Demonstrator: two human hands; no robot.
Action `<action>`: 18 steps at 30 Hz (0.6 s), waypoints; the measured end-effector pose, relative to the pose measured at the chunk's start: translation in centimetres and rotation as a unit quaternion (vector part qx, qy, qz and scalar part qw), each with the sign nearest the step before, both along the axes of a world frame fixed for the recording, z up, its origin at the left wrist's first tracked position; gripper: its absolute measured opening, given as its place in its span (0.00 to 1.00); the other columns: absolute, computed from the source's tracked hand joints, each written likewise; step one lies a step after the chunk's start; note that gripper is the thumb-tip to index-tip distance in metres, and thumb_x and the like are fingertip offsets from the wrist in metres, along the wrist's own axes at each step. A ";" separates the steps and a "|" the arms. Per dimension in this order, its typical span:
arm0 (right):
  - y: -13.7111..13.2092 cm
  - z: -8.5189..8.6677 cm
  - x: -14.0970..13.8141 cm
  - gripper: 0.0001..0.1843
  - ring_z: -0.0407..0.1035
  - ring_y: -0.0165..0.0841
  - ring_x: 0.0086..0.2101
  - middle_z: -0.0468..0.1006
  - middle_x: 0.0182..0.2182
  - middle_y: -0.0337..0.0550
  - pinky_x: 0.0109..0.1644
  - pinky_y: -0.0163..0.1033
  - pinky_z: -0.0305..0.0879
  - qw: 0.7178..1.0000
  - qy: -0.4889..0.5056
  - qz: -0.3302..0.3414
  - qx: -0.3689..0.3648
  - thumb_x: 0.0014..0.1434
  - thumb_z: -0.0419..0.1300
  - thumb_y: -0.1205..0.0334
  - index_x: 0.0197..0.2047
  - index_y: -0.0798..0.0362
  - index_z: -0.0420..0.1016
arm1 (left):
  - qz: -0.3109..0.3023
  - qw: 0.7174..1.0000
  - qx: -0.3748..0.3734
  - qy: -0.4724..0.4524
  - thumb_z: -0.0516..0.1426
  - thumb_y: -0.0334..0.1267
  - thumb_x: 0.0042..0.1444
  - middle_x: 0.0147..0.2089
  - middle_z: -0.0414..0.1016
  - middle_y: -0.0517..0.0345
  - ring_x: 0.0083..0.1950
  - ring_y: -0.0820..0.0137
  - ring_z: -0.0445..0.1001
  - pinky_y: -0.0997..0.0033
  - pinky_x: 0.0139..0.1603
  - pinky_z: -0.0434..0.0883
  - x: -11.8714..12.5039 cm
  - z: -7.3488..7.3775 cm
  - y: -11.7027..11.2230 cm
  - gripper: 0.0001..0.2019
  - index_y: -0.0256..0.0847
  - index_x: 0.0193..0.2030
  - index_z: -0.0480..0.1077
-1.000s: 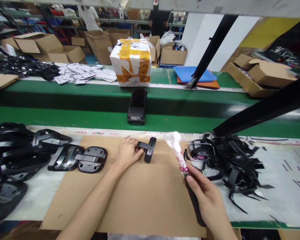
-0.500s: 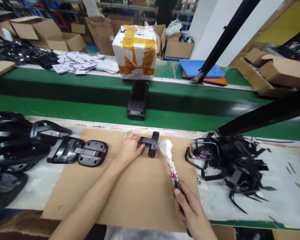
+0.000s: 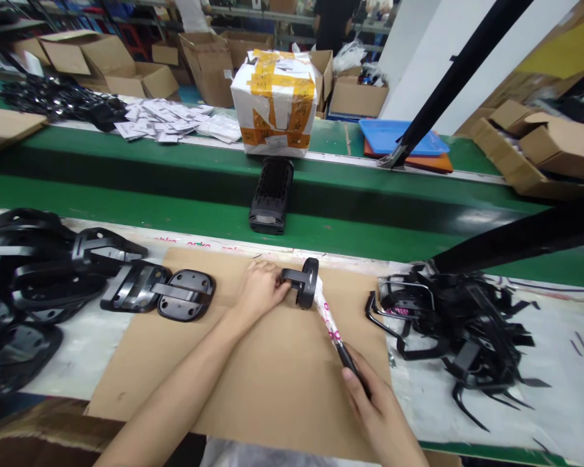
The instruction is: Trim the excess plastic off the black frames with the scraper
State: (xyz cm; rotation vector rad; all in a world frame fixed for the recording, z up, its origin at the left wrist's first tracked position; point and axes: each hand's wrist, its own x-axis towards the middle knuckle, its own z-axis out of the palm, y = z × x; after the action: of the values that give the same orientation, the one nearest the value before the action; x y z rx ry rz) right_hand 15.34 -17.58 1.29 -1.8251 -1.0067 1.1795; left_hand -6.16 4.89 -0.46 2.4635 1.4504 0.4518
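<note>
My left hand [image 3: 260, 292] is closed round the stem of a small black T-shaped plastic part [image 3: 304, 281] that stands on a brown cardboard sheet [image 3: 233, 376]. My right hand [image 3: 372, 405] grips the dark handle of a tool [image 3: 331, 327] whose upper length is wrapped in white plastic with pink print. The wrapped tip touches the right side of the black part's round end.
Black plastic brackets [image 3: 158, 293] lie in a row and pile at the left. A tangle of black trimmings [image 3: 455, 321] lies at the right. Beyond runs a green conveyor [image 3: 126, 194] carrying a black housing [image 3: 271, 194]; a taped white box [image 3: 276, 104] and cardboard boxes stand behind.
My right hand has brought the wrapped tool leftward and down until its tip meets the black part. My left hand keeps its hold on the part.
</note>
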 end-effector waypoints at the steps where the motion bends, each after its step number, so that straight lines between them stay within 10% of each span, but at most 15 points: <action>1: -0.1 0.0 0.0 0.32 0.74 0.48 0.58 0.83 0.55 0.50 0.58 0.46 0.75 1.000 -0.011 0.006 -0.004 0.65 0.62 0.38 0.64 0.49 0.79 | -0.003 1.000 -0.003 -0.003 0.61 0.38 0.59 0.34 0.79 0.50 0.42 0.55 0.77 0.55 0.49 0.70 0.0 0.1 0.0 0.10 0.43 0.27 0.69; 6: -0.6 0.0 -0.9 0.37 0.77 0.41 0.29 0.82 0.29 0.43 0.34 0.41 0.77 0.999 0.004 -0.023 -0.041 0.66 0.59 0.36 0.70 0.50 0.73 | 0.004 1.000 0.018 0.015 0.59 0.38 0.61 0.36 0.79 0.48 0.45 0.54 0.76 0.54 0.50 0.70 0.0 -0.1 -0.2 0.10 0.42 0.28 0.71; 18: -0.5 -0.1 -1.9 0.37 0.70 0.34 0.19 0.81 0.27 0.41 0.18 0.36 0.66 0.995 0.063 -0.067 -0.043 0.62 0.65 0.35 0.66 0.49 0.78 | 0.014 0.997 0.048 0.058 0.55 0.37 0.66 0.44 0.80 0.43 0.49 0.52 0.75 0.52 0.51 0.70 0.6 -0.9 -0.8 0.09 0.38 0.39 0.77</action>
State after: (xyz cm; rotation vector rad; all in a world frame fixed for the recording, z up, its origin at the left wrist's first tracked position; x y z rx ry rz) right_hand 13.41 -18.08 1.17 -1.8290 -0.7604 1.2566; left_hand -5.58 4.10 -1.31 2.5855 1.5448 0.4000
